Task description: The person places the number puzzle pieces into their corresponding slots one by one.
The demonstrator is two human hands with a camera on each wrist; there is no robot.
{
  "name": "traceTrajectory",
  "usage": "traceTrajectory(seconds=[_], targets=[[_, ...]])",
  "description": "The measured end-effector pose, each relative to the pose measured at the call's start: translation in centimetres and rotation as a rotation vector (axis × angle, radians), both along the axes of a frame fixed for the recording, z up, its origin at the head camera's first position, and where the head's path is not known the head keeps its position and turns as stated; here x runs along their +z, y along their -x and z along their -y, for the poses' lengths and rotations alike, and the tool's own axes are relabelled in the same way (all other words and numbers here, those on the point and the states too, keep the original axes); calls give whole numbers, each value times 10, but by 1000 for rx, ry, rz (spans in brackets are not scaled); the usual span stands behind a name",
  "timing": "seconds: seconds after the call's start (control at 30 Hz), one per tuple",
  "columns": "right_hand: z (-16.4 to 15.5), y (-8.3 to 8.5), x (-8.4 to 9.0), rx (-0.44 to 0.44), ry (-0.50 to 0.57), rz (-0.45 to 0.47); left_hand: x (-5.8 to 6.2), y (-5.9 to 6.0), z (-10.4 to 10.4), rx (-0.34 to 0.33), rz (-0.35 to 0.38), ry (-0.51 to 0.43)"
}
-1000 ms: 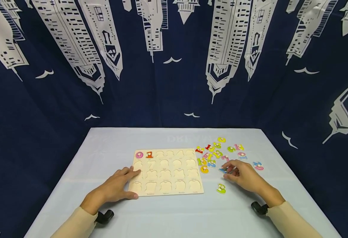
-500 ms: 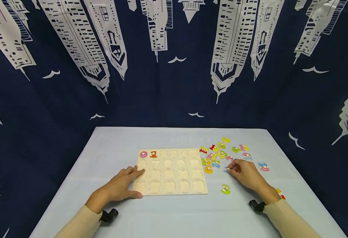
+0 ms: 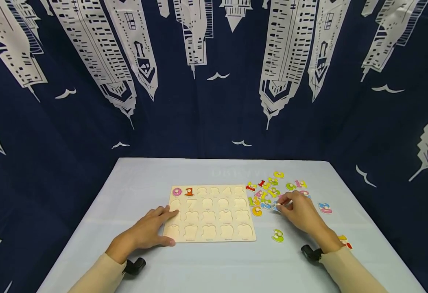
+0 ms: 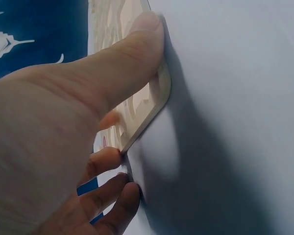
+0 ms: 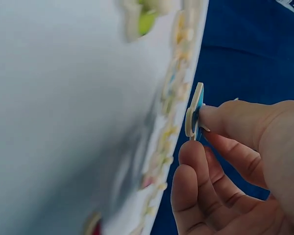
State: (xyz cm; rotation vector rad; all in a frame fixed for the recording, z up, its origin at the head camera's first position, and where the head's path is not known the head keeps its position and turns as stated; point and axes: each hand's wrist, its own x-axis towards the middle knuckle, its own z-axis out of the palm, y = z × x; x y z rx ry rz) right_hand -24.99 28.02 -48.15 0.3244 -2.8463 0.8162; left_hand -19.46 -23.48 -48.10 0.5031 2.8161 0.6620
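The right hand [image 3: 302,213] has its thumb and forefinger closed in a narrow pinch on a blue piece [image 5: 195,115]; its other fingers are bent and appear to hold nothing. The right wrist view shows the piece nearly edge-on, its pale wooden side towards the table [image 3: 206,268] and a slim gap below it. Its longer side runs steeply up that view, but how this axis lies across the table I cannot tell, as the fingers cover most of the piece in the head view.

The relation that counts, in my judgement, is sideways: the wooden board [image 3: 217,228] lies to the left of the pinch, its long axis running left to right, with a few loose pieces [image 3: 274,192] between. The right hand, with the piece already in it, is the nearer to the board's right edge. The left hand [image 3: 146,228] is at the opposite edge, fingers spread, forefinger reaching onto the board and thumb at the near left corner.

The board has 4 rows of recesses; a pink 0 [image 3: 177,191] and an orange 1 [image 3: 189,191] sit at the left of the top row. A green 3 [image 3: 278,235] lies alone nearer the person. Small words are printed under the recesses, too fine to read with confidence. Faint lettering near the table's far edge is illegible, and no brand can be made out.
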Motion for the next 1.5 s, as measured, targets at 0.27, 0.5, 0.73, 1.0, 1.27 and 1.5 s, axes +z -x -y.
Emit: traceTrajectory(seconds=[0.27,0.5,0.73,1.0,1.27,1.5], targets=[[36,9,10,35,40,-14,0,1,-1,7,-3,11],[78,23,10,142,87,-3,3,-1,-1,-6,-14,12],[130,44,13,265,113,-4,4,-1,-2,-5,-16,25],[192,67,7,335,147,60,7,-2,-3,-4,-24,29],[229,95,-8,339,133,70,9,0,-4,11,-8,16],[235,106,-25,301,152,57,6,0,-3,1,-9,-2]])
